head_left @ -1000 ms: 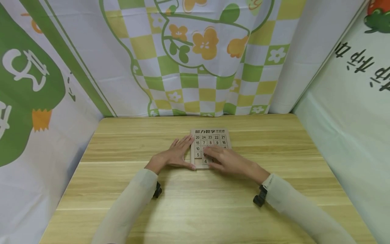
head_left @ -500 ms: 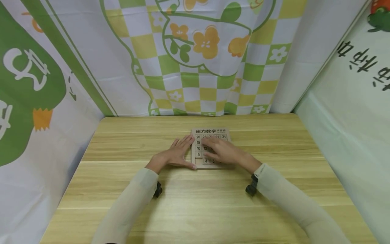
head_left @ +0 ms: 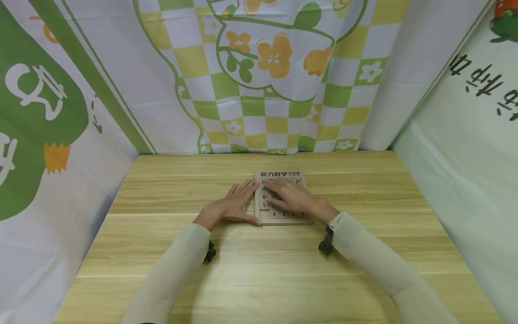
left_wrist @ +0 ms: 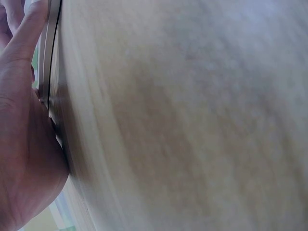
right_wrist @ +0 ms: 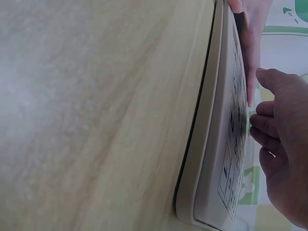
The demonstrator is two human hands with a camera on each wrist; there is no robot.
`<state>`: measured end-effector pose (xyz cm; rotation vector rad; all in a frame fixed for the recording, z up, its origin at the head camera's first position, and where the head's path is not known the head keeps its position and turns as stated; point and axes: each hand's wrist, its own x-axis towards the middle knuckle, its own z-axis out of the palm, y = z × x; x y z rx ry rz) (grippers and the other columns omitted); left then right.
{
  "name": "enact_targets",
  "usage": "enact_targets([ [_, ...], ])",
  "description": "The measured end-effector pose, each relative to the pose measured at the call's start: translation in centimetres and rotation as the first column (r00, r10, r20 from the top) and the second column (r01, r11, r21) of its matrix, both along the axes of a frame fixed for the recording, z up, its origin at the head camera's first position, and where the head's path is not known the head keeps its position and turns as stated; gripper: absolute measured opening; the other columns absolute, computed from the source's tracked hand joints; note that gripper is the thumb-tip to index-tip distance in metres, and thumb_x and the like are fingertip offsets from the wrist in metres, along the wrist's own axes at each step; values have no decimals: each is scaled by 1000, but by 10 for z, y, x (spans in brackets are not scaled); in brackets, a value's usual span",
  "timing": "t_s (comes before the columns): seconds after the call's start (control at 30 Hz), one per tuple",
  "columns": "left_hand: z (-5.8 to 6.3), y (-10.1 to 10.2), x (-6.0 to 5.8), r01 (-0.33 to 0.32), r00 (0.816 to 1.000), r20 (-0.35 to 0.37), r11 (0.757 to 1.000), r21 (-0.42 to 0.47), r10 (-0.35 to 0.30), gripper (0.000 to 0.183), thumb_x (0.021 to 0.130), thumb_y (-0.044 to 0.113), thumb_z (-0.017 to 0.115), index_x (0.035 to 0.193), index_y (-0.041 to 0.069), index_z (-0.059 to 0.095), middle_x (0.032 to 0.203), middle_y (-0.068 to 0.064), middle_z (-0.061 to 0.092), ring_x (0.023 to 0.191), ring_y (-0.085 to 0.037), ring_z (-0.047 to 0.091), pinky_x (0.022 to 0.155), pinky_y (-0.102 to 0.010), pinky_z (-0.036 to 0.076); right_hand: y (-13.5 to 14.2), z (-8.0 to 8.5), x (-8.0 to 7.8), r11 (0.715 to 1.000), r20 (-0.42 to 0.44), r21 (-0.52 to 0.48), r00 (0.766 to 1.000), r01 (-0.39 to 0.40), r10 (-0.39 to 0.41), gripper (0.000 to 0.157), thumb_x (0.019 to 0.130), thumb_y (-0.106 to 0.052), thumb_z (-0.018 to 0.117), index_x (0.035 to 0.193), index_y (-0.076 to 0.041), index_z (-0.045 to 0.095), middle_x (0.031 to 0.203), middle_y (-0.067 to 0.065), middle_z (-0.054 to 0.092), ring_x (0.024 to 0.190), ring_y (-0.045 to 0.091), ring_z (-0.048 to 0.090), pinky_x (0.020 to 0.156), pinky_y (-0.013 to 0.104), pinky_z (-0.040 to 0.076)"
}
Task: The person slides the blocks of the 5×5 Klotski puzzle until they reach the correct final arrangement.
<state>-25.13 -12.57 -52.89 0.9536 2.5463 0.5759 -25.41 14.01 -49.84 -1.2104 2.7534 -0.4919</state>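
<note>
One bench (head_left: pixel 259 279) bearing one puzzle (head_left: pixel 280 174).
Left hand (head_left: pixel 234 208): fingers spread at the puzzle's left edge; right hand (head_left: pixel 294 198): fingers loosely extended over the tiles (head_left: pixel 284 214), bottom row numbering four.

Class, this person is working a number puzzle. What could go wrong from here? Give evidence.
1. The right hand is over the number tiles, hiding several, so one might be misread or nudged by mistake.
2. Tile 5 and tile 4 both border the bottom-left gap, so a stray push could shift either.
3. The left hand lies at the left edge of the board, so a rightward push might slide it.
</note>
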Motion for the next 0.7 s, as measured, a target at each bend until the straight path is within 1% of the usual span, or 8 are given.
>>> enact_targets([
  [0.23,4,0,3,-3,1000,5,1000,-21,3,138,80,86,67,171,9,-3,178,-10,-12,165,-32,-8,131,-58,-8,-4,-2,-2,1000,9,19,1000,0,0,63,110,-42,57,158,-2,48,163,21,45,152,39,42,126,54,33],
  [0.33,3,1,3,-4,1000,-16,999,-45,3,137,81,85,67,171,10,-3,178,-10,-12,165,-31,-7,131,-58,-6,-5,-1,-1,1000,16,30,1000,5,-5,64,110,-42,57,159,-3,46,164,19,44,153,38,40,126,53,32],
  [0.47,5,1,4,-10,999,-47,997,-73,6,133,84,80,69,171,10,-4,178,-10,-10,165,-31,-5,132,-57,-3,-4,-1,0,999,18,39,1000,16,-17,65,110,-44,56,160,-3,45,165,18,43,154,37,39,127,53,32],
  [0.57,5,2,5,-11,999,-50,997,-73,7,131,85,78,70,171,10,-3,178,-10,-10,165,-31,-6,131,-58,-3,-4,-1,1,999,12,47,1000,19,-20,66,110,-45,55,160,-4,44,166,18,42,154,37,38,126,53,33],
  [0.7,5,2,4,-8,999,-44,998,-70,5,132,85,79,69,171,10,-4,178,-9,-11,165,-30,-6,132,-57,-3,-3,-2,3,998,3,55,1000,11,-11,67,110,-46,55,161,-5,43,165,20,42,153,39,40,125,55,34],
])
